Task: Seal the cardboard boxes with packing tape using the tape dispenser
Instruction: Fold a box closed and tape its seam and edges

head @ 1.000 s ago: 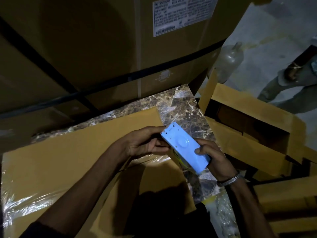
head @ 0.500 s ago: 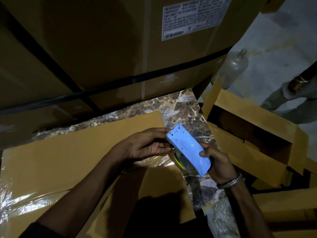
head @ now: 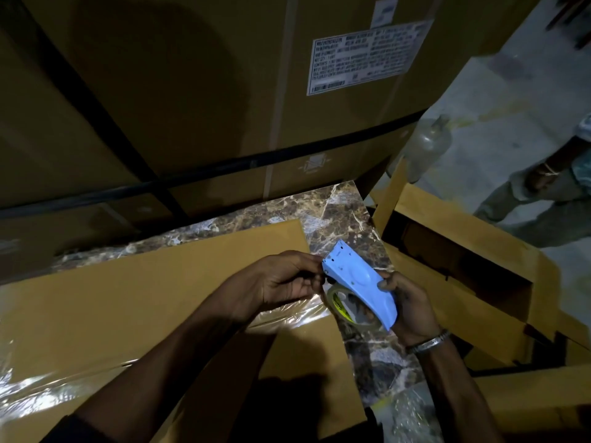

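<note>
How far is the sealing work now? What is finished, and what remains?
Done: nothing visibly taped. In hand: right hand holds the blue tape dispenser; left hand picks at its toothed end, seemingly finding the tape's end. Left: the open cardboard box at right is unsealed.

both forearms come in from the bottom of the view and meet near the centre. the left arm rises from 7 o'clock toward 1 o'clock, bare below a dark sleeve. the left hand [head: 284, 282] shows its back to the camera, with fingers curled and the fingertips pinching at the front end of the tape dispenser [head: 359, 284]. the right arm enters from 5 o'clock, with a metal bracelet [head: 428, 342] on the wrist. the right hand [head: 407, 306] grips the dispenser from its right side, thumb lying on top.
</note>
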`<state>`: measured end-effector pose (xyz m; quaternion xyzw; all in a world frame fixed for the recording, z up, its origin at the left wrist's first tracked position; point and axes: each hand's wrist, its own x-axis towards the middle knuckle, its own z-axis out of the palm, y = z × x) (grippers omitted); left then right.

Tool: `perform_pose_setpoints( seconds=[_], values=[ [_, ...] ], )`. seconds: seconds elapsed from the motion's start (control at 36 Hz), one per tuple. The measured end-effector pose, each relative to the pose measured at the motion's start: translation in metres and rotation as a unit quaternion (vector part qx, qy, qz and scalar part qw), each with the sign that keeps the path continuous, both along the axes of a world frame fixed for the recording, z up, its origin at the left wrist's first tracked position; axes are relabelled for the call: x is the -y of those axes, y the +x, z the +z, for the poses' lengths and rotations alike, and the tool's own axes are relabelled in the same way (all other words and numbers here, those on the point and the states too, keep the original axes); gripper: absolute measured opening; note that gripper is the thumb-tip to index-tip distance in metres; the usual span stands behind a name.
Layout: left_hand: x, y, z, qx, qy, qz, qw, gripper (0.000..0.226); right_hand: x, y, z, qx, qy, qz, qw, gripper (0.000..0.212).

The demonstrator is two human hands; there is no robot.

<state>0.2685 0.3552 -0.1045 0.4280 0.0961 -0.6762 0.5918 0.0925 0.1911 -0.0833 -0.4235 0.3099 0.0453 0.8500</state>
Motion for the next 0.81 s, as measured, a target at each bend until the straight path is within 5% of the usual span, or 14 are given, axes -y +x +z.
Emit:
perform_pose_setpoints(
  seconds=[0.25,0.39,0.5,0.58,0.81],
  values=[
    [-0.006,-0.02,0.009,-0.117,-0.023,0.007,0.993,0.027,0.002,-0.003,0.006,0.011,0.011,0.02,1.0,0.052],
    [-0.005,-0.025,0.012,-0.063,-0.038,-0.048,0.996,0.015,-0.003,-0.005,0.023,0.024,0.016,-0.015,0.999,0.014],
    [-0.001,-0.029,0.015,-0.05,-0.023,-0.064,0.996,0.01,0.0,-0.008,0.023,0.038,0.031,-0.041,0.998,0.023],
    [0.0,-0.03,0.015,-0.053,-0.016,-0.059,0.997,0.01,0.0,-0.011,0.023,0.033,0.036,-0.057,0.997,0.005],
    [0.004,-0.026,0.018,0.034,0.003,-0.081,0.996,0.018,0.007,-0.016,0.013,0.03,-0.017,-0.011,0.999,0.026]
  ],
)
